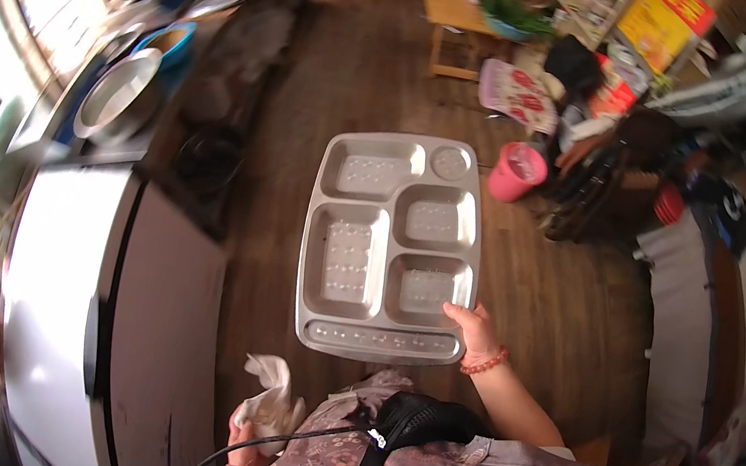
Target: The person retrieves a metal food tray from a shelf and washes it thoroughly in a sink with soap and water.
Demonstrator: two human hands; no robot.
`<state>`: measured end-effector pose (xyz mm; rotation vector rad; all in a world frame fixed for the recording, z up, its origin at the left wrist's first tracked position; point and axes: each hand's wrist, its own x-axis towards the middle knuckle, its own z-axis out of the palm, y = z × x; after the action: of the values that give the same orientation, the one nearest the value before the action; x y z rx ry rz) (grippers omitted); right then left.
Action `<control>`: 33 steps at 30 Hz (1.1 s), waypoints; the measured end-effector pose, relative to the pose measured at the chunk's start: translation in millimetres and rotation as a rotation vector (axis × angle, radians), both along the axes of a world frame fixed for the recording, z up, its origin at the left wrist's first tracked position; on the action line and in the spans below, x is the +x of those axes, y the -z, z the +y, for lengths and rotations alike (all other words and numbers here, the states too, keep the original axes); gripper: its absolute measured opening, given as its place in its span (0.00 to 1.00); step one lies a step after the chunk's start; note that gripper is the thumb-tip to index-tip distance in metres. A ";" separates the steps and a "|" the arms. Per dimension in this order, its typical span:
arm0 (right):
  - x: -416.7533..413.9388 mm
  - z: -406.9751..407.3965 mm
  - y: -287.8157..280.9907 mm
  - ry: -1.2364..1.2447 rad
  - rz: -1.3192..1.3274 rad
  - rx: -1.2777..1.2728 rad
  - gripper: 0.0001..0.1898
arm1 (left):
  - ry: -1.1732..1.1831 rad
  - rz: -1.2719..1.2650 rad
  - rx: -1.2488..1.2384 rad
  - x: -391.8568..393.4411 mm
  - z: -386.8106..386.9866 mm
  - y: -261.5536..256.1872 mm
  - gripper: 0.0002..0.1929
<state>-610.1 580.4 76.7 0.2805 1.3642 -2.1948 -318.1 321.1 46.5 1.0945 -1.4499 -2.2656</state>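
My right hand (472, 329) grips a stainless-steel compartment tray (379, 264) by its lower right edge, the thumb lying over the rim of a compartment. The tray faces up in front of me and has several rectangular wells, one round well and a long slot along the near side. Bumps or droplets dot the floors of the wells; I cannot tell which. Down at my left side, my left hand (244, 435) holds a crumpled whitish cloth (272, 395), apart from the tray. Part of that hand is hidden by the cloth and my patterned apron (332, 465).
A white refrigerator or cabinet (70, 254) stands close on my left. Beyond it, a counter carries a metal basin (117, 94) and a blue-rimmed basin (167, 43). Ahead right are a pink bin (517, 172), a cushioned stool (520, 96) and a wooden table (457, 8).
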 end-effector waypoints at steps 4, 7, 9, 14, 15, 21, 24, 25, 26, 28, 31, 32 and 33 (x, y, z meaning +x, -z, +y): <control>33.8 -23.3 -22.1 0.230 0.026 -0.020 0.15 | 0.141 0.210 0.450 -19.9 -100.6 -7.5 0.20; 57.9 -45.9 -12.6 0.354 0.057 -0.075 0.16 | 0.359 0.152 0.264 -103.0 -87.3 -0.2 0.20; 64.0 -38.5 1.2 0.449 0.096 -0.020 0.15 | 0.541 0.145 0.122 -49.3 -119.6 64.5 0.20; 83.4 -45.9 56.0 0.592 0.153 -0.083 0.19 | 0.886 0.180 -0.249 -140.2 -149.6 139.8 0.19; 93.4 -45.2 60.3 0.625 0.160 -0.079 0.19 | 0.945 0.177 -0.323 -144.1 -161.6 158.2 0.19; 69.1 -34.3 94.1 0.947 0.196 0.079 0.19 | 1.078 0.332 -0.692 -306.6 -186.5 236.2 0.15; 84.2 -20.0 84.8 1.104 0.236 0.066 0.19 | 1.165 0.405 -0.350 -401.2 -144.2 166.4 0.10; 78.3 -12.5 83.7 1.203 0.276 0.062 0.19 | 1.190 0.381 -0.154 -437.0 -129.9 143.6 0.12; 69.5 -2.6 77.5 1.222 0.283 0.054 0.19 | 1.269 0.334 -0.023 -474.7 -113.7 120.1 0.17; 52.4 30.9 71.1 1.304 0.300 0.084 0.19 | 1.570 0.517 -0.315 -540.7 -69.4 91.2 0.20; 14.8 83.7 12.2 1.450 0.322 0.158 0.18 | 1.642 0.428 -1.019 -619.9 -5.8 -4.7 0.21; 6.3 98.9 9.4 1.465 0.279 0.179 0.18 | 1.520 0.272 -1.307 -641.6 17.9 -23.0 0.21; -5.2 112.8 18.1 1.481 0.272 0.165 0.18 | 1.533 0.273 -1.324 -665.8 35.7 -18.1 0.21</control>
<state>-615.3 693.2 58.5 1.4829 1.7328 -3.3016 -983.8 356.8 64.6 -0.9753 -3.2272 -0.8799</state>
